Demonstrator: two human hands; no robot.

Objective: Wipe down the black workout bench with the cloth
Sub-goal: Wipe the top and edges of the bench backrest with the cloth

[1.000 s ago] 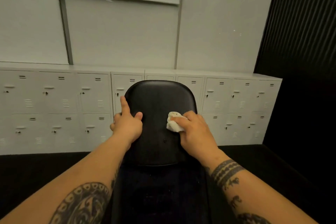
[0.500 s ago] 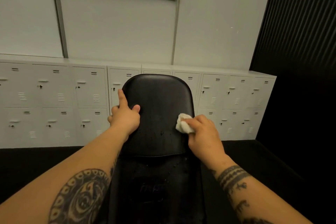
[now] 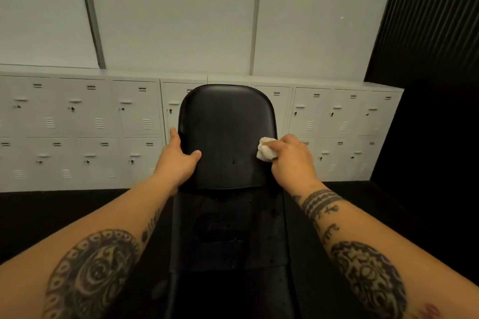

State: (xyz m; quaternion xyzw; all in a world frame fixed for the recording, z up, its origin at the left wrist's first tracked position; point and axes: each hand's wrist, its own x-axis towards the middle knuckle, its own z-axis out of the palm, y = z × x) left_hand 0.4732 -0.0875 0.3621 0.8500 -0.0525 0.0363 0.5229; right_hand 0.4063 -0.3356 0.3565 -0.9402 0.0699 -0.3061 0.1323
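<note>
**Wiping at the Right Edge of the Raised Pad**

We look down along the black workout bench (image 3: 228, 132). Its rounded back pad stands raised at the centre of the view, and the flatter seat section runs toward 6 o'clock beneath us. The right hand (image 3: 293, 160) lies at 3 o'clock of the pad. Its grip is closed around a small, bunched white cloth (image 3: 265, 151), and the cloth is pressed against the padded surface just inside the right edge, about halfway up. The left hand (image 3: 178, 160) sits at 9 o'clock of the pad. Its grip clasps the left edge, with the thumb laid across the front face and the index finger pointing up along the rim; the other fingers are hidden behind the pad. The two hands are well apart, with bare black upholstery between them. Both forearms (image 3: 85, 274) carry dark tattoos. Behind the bench, from 9 to 3 o'clock, a double row of pale lockers (image 3: 77, 132) runs under a light panelled wall (image 3: 168, 20). A dark ribbed panel (image 3: 435, 20) fills the view at 2 o'clock. The black floor (image 3: 64, 210) spreads on either side of the bench.
</note>
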